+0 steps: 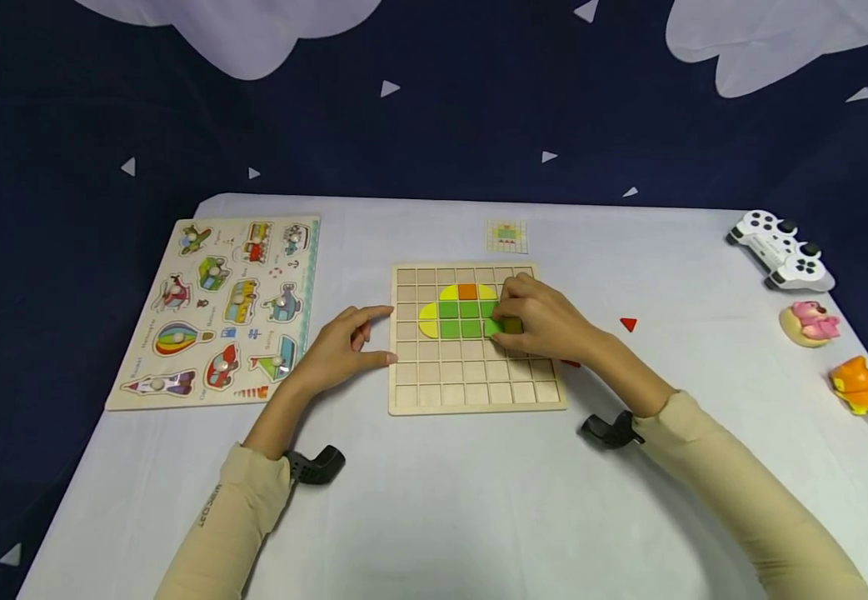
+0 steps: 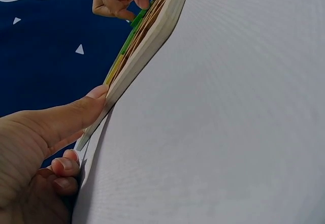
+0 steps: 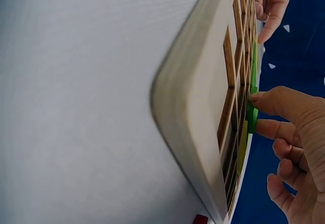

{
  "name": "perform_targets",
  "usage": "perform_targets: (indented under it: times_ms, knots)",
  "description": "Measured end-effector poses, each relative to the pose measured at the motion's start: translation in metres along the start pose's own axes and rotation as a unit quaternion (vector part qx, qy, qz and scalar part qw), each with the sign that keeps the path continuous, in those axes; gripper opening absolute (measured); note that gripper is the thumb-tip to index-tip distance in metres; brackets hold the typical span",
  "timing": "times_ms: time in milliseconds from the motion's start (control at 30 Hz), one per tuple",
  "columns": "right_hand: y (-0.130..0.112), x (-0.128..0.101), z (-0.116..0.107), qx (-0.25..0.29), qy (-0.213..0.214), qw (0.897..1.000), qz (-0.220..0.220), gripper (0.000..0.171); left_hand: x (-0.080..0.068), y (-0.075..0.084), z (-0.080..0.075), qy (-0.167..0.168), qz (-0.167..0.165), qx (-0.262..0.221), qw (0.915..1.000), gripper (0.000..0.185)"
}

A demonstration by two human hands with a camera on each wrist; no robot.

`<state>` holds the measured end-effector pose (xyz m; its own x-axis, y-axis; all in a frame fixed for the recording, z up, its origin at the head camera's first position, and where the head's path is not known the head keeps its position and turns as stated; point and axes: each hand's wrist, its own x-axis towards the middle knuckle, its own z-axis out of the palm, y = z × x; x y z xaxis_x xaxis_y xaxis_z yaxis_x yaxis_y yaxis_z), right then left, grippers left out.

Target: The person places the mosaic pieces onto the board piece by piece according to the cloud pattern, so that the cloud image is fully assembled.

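Note:
A wooden grid board [image 1: 434,410] lies on the table with green, yellow and orange pieces set in its upper rows. My left hand [image 1: 332,354] touches the board's left edge with the extended thumb and index finger; the other fingers are bent. Over the board's right part, my right hand [image 1: 546,321] pinches a green square tile [image 3: 252,115] between thumb and index finger, seen in the right wrist view at the board's surface. A yellow piece [image 3: 242,148] sits beside that tile. The hand covers part of the grid in the head view.
A small pattern card [image 1: 506,237] lies behind the board. On the left is a vehicle peg puzzle [image 1: 212,312]. A red triangle [image 1: 628,324] lies to the right, and another red piece [image 1: 571,363] is near the forearm. A white game controller [image 1: 781,250] and toy figures [image 1: 810,323] stand far right.

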<state>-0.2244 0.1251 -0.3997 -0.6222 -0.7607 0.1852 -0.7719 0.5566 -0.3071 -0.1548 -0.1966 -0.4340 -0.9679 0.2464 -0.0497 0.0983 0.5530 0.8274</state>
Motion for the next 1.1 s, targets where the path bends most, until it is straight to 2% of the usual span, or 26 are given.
perform_targets:
  times_ms: [300, 533, 667, 867, 1100]
  knots:
    - [0.000, -0.002, 0.001, 0.015, 0.001, 1.000, 0.006, 0.016, 0.000, 0.002, 0.000, 0.000, 0.002, -0.001, 1.0000, 0.069]
    - [-0.003, 0.000, -0.001, 0.038, -0.023, 0.998, 0.035, 0.014, -0.001, 0.003, -0.001, 0.000, 0.002, -0.002, 1.0000, 0.070]
    - [-0.003, 0.002, -0.002, 0.032, -0.028, 0.998, 0.038, 0.015, -0.001, 0.003, -0.001, 0.001, 0.006, 0.000, 1.0000, 0.070]
    - [-0.005, -0.001, -0.005, -0.002, -0.011, 1.000, 0.030, 0.023, 0.000, 0.001, 0.000, 0.002, 0.007, 0.001, 1.0000, 0.070]
    - [-0.001, -0.024, -0.016, 0.000, 0.015, 0.999, 0.046, 0.026, 0.000, 0.002, 0.000, -0.002, 0.009, 0.001, 1.0000, 0.069]
